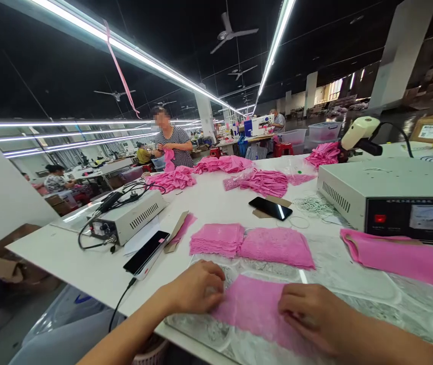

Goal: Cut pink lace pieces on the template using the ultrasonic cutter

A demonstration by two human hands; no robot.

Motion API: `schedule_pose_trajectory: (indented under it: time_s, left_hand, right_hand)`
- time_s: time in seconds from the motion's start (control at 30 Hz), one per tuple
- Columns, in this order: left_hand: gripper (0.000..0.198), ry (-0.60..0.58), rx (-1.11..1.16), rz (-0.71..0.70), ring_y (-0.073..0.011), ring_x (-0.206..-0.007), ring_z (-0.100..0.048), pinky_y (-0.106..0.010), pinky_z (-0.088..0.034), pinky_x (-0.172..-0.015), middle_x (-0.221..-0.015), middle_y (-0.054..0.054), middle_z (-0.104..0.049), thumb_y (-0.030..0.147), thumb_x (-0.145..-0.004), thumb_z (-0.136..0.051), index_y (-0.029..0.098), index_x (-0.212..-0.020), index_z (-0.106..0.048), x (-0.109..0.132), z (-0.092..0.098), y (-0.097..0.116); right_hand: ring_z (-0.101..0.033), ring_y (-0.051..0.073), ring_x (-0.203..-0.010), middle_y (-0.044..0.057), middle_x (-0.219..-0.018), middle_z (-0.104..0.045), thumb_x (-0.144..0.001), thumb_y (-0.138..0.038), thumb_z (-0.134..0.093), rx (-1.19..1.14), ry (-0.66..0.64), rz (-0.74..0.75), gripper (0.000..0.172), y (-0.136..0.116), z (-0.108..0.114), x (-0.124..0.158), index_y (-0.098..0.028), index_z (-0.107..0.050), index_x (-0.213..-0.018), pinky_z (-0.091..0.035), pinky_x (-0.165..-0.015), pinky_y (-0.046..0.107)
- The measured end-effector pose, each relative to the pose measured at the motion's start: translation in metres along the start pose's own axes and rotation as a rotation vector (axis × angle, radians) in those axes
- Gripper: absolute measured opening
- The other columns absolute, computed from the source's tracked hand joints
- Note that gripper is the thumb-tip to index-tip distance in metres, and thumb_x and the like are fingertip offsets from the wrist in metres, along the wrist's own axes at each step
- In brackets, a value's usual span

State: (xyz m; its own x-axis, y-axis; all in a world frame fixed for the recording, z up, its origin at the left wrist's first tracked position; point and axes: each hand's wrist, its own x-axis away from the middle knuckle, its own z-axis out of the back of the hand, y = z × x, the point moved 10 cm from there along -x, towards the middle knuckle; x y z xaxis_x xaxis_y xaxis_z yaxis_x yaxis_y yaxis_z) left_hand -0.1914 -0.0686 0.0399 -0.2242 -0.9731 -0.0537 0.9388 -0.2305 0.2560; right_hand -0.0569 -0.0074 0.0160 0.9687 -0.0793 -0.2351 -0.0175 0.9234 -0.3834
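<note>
A thin pink fabric piece (pixel 254 304) lies on the clear plastic sheet in front of me. At its left edge my left hand (pixel 199 288) is closed, the curled fingers pinching the cloth. My right hand (pixel 309 309) is closed over the right part of the same piece, with thumb and fingers together; its fingertips are partly hidden. Just beyond the hands, two stacks of pink fabric pieces lie side by side, the left stack (pixel 216 239) touching the right stack (pixel 277 247). A folded pink cloth (pixel 402 256) rests farther right.
A black phone (pixel 270 208) lies behind the stacks, another phone (pixel 146 256) to the left. Machine boxes stand left (pixel 128 218) and right (pixel 391 197). Pink fabric heaps (pixel 265 182) lie farther back. Across the table stands a person in a striped top (pixel 176 144) holding pink cloth.
</note>
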Motion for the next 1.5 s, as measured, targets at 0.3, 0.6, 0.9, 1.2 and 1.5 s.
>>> schedule_pose_trajectory:
  time_s: [0.3, 0.6, 0.9, 1.2, 1.5]
  left_hand:
    - [0.029, 0.131, -0.190, 0.017, -0.0228, -0.111, -0.059, -0.046, -0.049, -0.095, -0.124, -0.009, -0.059, 0.034, -0.095, -0.059, 0.016, -0.117, -0.060, -0.089, -0.015, -0.023]
    - [0.030, 0.108, -0.236, 0.000, -0.0225, -0.108, -0.060, -0.045, -0.051, -0.093, -0.122, -0.009, -0.060, 0.035, -0.095, -0.059, 0.016, -0.118, -0.059, -0.093, -0.026, -0.036]
    - [0.029, 0.188, -0.183, 0.008, -0.0222, -0.108, -0.060, -0.045, -0.051, -0.093, -0.122, -0.009, -0.059, 0.035, -0.095, -0.059, 0.017, -0.118, -0.059, -0.099, -0.018, -0.036]
    - [0.027, 0.310, -0.126, 0.048, -0.0201, -0.104, -0.062, -0.041, -0.053, -0.090, -0.122, -0.009, -0.060, 0.034, -0.096, -0.057, 0.018, -0.118, -0.059, -0.112, 0.001, -0.034]
    - [0.031, 0.378, -0.108, 0.235, -0.0215, -0.105, -0.061, -0.043, -0.053, -0.089, -0.121, -0.009, -0.059, 0.034, -0.095, -0.059, 0.016, -0.120, -0.058, -0.111, -0.011, -0.039]
  right_hand:
    - [-0.060, 0.021, -0.081, 0.007, -0.090, -0.063, -0.083, -0.004, -0.057, 0.268, 0.143, -0.154, 0.014, 0.064, 0.006, -0.071, -0.015, -0.063, -0.088, -0.045, -0.069, 0.030]
    - [-0.062, 0.015, -0.079, 0.001, -0.086, -0.063, -0.097, -0.028, -0.059, 0.235, 0.094, -0.250, 0.017, 0.085, 0.000, -0.080, -0.014, -0.063, -0.088, -0.054, -0.075, 0.034]
    - [-0.064, 0.016, -0.079, 0.003, -0.094, -0.065, -0.098, -0.033, -0.059, -0.054, 0.043, -0.341, 0.021, 0.112, -0.001, -0.083, -0.013, -0.063, -0.100, -0.056, -0.072, 0.033]
    - [-0.063, 0.016, -0.080, 0.004, -0.095, -0.064, -0.096, -0.033, -0.061, -0.220, 0.130, -0.313, 0.019, 0.108, 0.010, -0.086, -0.014, -0.063, -0.101, -0.056, -0.073, 0.033]
    - [-0.064, 0.018, -0.085, 0.005, -0.101, -0.064, -0.096, -0.034, -0.061, -0.323, 0.232, -0.442, 0.022, 0.130, 0.027, -0.087, -0.014, -0.064, -0.104, -0.056, -0.074, 0.034]
